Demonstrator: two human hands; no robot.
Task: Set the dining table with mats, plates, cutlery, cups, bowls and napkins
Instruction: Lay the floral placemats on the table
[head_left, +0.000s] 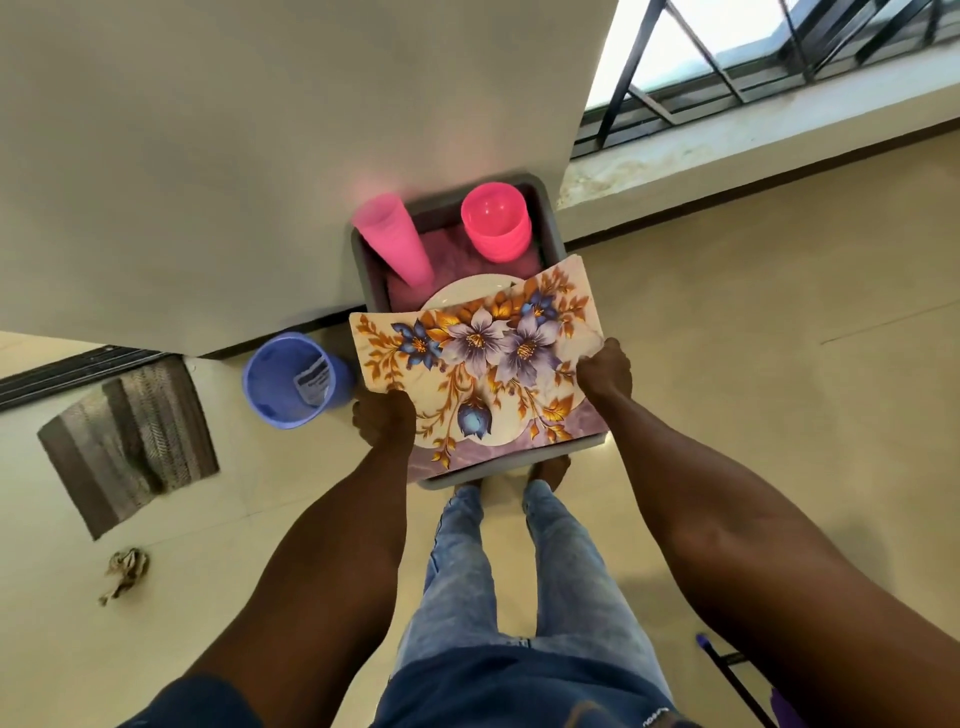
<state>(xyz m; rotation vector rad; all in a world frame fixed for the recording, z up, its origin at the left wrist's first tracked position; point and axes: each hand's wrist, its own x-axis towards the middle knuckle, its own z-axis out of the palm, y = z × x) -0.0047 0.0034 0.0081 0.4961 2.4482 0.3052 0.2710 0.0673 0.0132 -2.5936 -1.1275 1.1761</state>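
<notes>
A pale tiled floor (727, 364) runs under a plain white wall (208, 156), with a barred window (753, 67) at two o'clock. Against the foot of the wall sits a grey tub (551, 218), and the person stands over it in faded jeans, bare feet just showing at its near edge. Both hands are on the floral place mats (483, 358) — a stack lying across the near half of the tub, printed with purple and blue flowers and orange leaves. The left hand (384, 418) grips the stack's edge at eight o'clock, fingers curled beneath it; the right hand (605, 369) grips the edge at three o'clock in the same way. Beyond the mats, a white plate (462, 293) peeks out from under them. At eleven o'clock in the tub leans a stack of pink cups (395, 239), tilted, and at one o'clock stands a stack of pink bowls (496, 221) — both resting on a pink cloth (447, 254). A blue bucket (291, 382) stands on the floor just beside the tub at nine o'clock, a striped floor mat (130, 441) farther out, and a crumpled rag (124, 571) lies near it at seven o'clock.
</notes>
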